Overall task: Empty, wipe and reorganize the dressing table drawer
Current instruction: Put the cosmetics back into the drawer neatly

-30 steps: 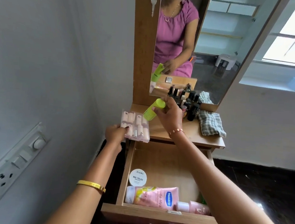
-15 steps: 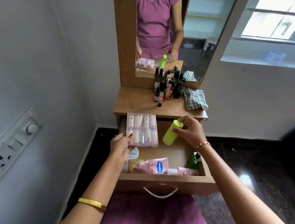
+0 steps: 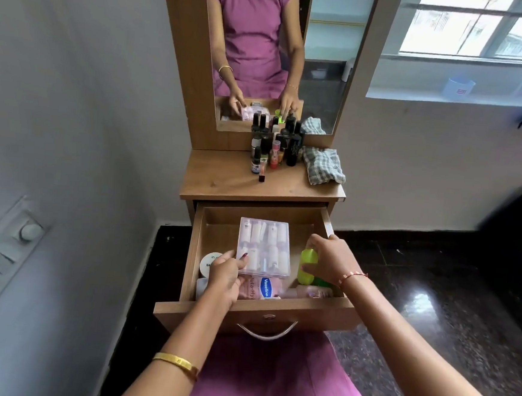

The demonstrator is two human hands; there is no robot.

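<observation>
Two hands are seen inside the pulled-out wooden drawer [image 3: 276, 308] of the dressing table. The clear plastic case of small white tubes [image 3: 263, 246] is pinched at its near left corner by the left hand [image 3: 225, 276], thumb on top, remaining fingers curled beneath; the case is held tilted over the drawer's middle. The lime-green plastic bottle [image 3: 307, 265] is gripped upright by the right hand [image 3: 331, 259], fingers curled round its top and side, at the drawer's right wall. A pink lotion tube [image 3: 262, 288] lies along the front of the drawer, partly under the case. A white round jar [image 3: 209, 262] sits at the left wall. On the tabletop [image 3: 223, 179], a cluster of dark small bottles [image 3: 273, 145] stands beside a crumpled checked cloth [image 3: 323, 168], below the mirror [image 3: 323, 62].
</observation>
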